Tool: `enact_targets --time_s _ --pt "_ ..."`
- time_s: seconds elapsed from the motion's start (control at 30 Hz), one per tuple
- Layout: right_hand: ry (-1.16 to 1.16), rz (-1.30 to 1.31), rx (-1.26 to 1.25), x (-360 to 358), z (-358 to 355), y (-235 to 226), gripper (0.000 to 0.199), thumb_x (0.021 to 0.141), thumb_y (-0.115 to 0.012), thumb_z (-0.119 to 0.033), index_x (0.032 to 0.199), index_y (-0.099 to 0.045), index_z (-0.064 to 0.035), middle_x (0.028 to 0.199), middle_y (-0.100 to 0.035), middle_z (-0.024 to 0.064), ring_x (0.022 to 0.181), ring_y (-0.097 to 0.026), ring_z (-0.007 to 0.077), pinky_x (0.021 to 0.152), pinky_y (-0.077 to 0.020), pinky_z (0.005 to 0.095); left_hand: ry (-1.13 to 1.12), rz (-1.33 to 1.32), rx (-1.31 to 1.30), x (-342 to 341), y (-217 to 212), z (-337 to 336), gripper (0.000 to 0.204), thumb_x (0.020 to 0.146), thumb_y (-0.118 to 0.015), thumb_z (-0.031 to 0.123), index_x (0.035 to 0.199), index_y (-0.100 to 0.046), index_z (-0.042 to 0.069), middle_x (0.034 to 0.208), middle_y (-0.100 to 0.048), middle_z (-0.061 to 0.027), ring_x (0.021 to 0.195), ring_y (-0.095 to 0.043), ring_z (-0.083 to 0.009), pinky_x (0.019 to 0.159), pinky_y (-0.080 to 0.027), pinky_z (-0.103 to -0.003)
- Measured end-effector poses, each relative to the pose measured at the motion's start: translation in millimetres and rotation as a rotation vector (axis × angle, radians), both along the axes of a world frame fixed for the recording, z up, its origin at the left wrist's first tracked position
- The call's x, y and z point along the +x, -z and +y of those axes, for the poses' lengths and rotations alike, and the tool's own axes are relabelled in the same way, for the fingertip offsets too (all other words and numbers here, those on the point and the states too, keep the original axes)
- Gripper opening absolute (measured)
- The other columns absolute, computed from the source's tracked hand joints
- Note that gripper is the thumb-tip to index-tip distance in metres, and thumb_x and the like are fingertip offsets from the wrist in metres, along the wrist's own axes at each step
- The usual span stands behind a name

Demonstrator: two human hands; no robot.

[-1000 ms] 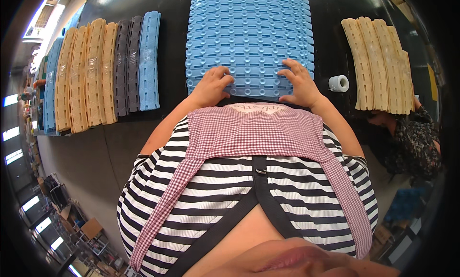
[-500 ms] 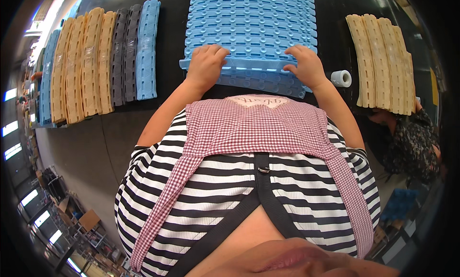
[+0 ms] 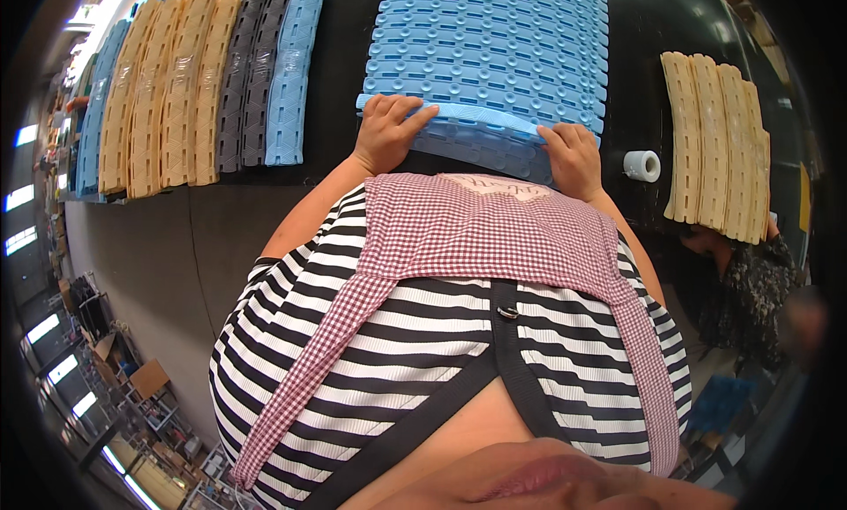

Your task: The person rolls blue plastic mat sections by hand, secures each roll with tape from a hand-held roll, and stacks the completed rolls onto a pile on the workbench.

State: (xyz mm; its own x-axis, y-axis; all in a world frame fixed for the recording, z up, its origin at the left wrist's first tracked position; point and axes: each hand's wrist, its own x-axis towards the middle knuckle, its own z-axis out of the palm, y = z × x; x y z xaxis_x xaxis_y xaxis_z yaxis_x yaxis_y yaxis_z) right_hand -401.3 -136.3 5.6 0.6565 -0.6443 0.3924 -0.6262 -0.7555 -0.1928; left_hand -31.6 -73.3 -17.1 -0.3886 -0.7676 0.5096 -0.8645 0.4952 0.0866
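A light blue plastic mat [image 3: 485, 56] with rows of round studs and slots lies in front of me on a black table. Its near edge is lifted and bows upward in the middle, with a lower blue layer [image 3: 485, 153] showing beneath. My left hand [image 3: 386, 132] is closed round the left end of that edge, its thumb side toward the middle. At the right end my right hand [image 3: 575, 161] pinches the same edge between thumb and fingers. The undersides of both grips are hidden.
On the left lie folded mats in bundles: tan [image 3: 181, 86], dark grey [image 3: 262, 78] and blue [image 3: 296, 73]. A white roll of tape [image 3: 642, 166] sits right of the mat, beside more tan bundles [image 3: 715, 148]. Another person's dark patterned sleeve [image 3: 745, 289] shows at the far right.
My right hand has gone from thumb and fingers apart to pinching the edge. The mat's near edge now bows and is tilted more. The whole view has shifted slightly.
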Motion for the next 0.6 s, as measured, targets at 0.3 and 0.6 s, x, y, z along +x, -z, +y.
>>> enact_targets --time_s 0.3,0.6 --pt "0.151 -0.132 0.347 7 -28 -5 0.023 0.086 -0.073 -0.008 0.11 -0.073 -0.011 0.099 -0.067 0.0089 0.088 -0.065 0.031 0.077 -0.0524 0.0417 -0.183 0.173 0.318 -14 -12 -17 0.041 0.087 -0.069 0.009 0.125 -0.073 0.023 0.098 -0.062 -0.0061 0.09 -0.063 -0.0267 0.077 -0.048 -0.041" --pt "0.027 0.057 -0.122 14 -36 -6 0.017 0.081 -0.079 -0.018 0.089 -0.07 -0.0072 0.106 -0.063 0.0075 0.095 -0.062 0.0298 0.082 -0.0519 0.0394 -0.158 0.235 0.189 -2 -2 -37 0.026 0.084 -0.08 0.022 0.107 -0.072 0.015 0.111 -0.062 -0.0081 0.104 -0.061 -0.0285 0.091 -0.048 -0.042"
